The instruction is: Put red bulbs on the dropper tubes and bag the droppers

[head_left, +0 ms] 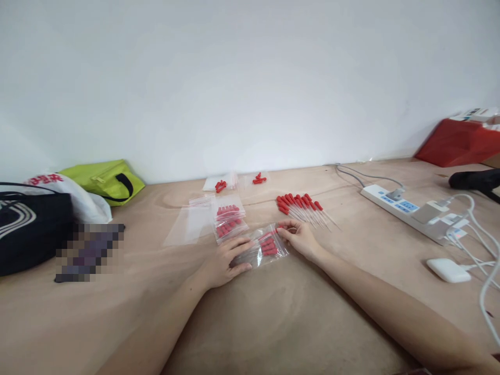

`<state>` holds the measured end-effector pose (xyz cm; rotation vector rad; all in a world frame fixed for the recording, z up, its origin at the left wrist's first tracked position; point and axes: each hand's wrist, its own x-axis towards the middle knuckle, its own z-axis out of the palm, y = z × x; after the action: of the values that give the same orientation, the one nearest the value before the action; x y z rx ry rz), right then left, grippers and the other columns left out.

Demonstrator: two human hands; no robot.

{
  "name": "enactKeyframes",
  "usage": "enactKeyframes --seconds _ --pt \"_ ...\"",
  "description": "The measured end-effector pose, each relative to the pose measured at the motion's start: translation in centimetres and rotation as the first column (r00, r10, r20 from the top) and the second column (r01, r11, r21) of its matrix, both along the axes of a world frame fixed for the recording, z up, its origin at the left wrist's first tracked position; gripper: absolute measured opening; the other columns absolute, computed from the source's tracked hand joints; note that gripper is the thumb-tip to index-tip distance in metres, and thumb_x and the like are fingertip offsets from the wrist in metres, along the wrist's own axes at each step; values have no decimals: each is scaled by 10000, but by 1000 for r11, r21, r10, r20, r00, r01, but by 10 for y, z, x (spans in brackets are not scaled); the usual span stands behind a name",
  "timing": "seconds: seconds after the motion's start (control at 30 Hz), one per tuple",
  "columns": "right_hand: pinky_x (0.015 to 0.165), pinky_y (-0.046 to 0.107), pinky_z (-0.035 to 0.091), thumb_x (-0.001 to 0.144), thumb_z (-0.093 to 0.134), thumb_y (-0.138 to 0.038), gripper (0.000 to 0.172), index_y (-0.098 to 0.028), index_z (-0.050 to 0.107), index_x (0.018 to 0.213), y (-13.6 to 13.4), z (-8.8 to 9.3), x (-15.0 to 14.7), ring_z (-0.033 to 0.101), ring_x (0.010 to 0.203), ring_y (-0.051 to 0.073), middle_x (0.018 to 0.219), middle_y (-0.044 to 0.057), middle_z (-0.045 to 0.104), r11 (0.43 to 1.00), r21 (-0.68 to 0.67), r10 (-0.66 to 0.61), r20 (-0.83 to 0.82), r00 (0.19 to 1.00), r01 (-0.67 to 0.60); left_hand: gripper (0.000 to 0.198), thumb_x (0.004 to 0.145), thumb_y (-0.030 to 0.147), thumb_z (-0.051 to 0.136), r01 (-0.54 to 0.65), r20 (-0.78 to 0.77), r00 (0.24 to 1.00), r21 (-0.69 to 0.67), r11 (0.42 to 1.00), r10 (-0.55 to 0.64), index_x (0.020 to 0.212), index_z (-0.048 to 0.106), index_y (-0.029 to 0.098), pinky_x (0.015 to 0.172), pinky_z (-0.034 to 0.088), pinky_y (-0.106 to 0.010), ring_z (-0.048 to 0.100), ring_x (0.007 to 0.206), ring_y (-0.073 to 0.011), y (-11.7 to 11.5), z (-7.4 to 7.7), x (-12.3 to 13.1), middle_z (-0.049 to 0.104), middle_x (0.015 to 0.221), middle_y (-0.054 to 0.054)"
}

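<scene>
A clear zip bag [268, 247] with several red-tipped droppers inside lies flat on the table. My left hand [228, 261] rests on its left end, fingers apart. At the bag's right, open end, my right hand [300, 237] has thumb and fingers pinched on a red dropper bulb [280, 229]. Behind the left hand are filled bags [230, 224] laid overlapping, with empty clear bags [189, 224] to their left. Loose red-bulbed droppers [299, 204] are fanned out beyond the right hand.
Two small bags with red bulbs [221, 186] [259, 179] lie near the wall. A white power strip [406, 211] with cables and a white charger [448, 270] is at right. At left are a green bag [105, 179], a white bag [84, 200] and a black bag [35, 234].
</scene>
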<state>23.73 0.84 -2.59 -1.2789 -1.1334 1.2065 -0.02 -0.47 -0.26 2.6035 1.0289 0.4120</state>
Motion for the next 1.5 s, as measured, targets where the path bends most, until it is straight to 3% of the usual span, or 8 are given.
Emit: enactKeyframes --seconds 0.27,0.5,0.63,0.83,1.03,1.2,1.37,1.5 --pt "492 221 440 617 659 -322 222 -154 566 729 3 -13 -2 561 543 106 649 10 615 966 49 249 95 964 -254 436 819 382 501 35 -3 999 26 999 -35 1242 445 298 978 367 -414 413 1189 -227 3 -5 -2 448 1296 -45" --pt "503 221 440 711 579 -323 185 -139 585 730 7 -8 -7 562 551 111 651 33 627 976 99 154 305 940 -192 425 819 386 502 21 -3 1000 28 999 -20 1232 457 300 967 379 -411 435 1170 -222 2 -4 -1 463 1284 -42" --pt "461 196 389 703 580 -312 179 -138 609 673 7 -9 -5 504 490 86 574 7 600 970 81 183 368 911 -228 411 818 379 502 12 -9 1000 15 1000 -12 1219 473 290 970 378 -405 434 1173 -216 1 -4 -1 465 1285 -42" --pt "401 176 346 717 555 -356 219 -149 610 670 7 -3 2 446 425 64 509 -27 550 935 31 333 267 904 -353 407 815 398 497 12 -10 1000 17 1000 -12 1196 504 257 971 378 -413 435 1173 -227 2 -4 -2 473 1279 -59" --pt "305 186 282 726 549 -454 311 -151 555 795 8 12 7 392 326 59 504 -39 508 996 -62 74 333 940 -57 411 815 407 500 26 -18 1000 21 999 -26 1200 496 266 973 376 -407 433 1177 -220 2 -2 -1 482 1273 -51" --pt "410 176 319 612 672 -371 266 -151 529 654 11 4 4 432 432 53 524 -47 506 965 -66 258 373 891 -252 416 819 396 501 68 -13 998 19 998 -68 1216 474 275 983 367 -396 419 1188 -208 2 -1 -1 476 1280 -39" --pt "363 176 252 689 577 -376 245 -185 435 629 12 13 14 354 354 45 431 -91 410 916 -162 397 219 891 -368 385 831 376 485 81 57 995 62 995 -84 1198 485 261 962 397 -371 446 1160 -193 0 -3 -2 500 1248 -44" --pt "322 160 208 686 574 -365 211 -200 443 670 19 26 38 345 321 43 421 -98 408 916 -163 385 91 919 -367 316 834 339 477 -2 148 988 222 975 -32 1121 539 223 959 392 -376 474 1120 -195 3 -6 -1 563 1150 -57"
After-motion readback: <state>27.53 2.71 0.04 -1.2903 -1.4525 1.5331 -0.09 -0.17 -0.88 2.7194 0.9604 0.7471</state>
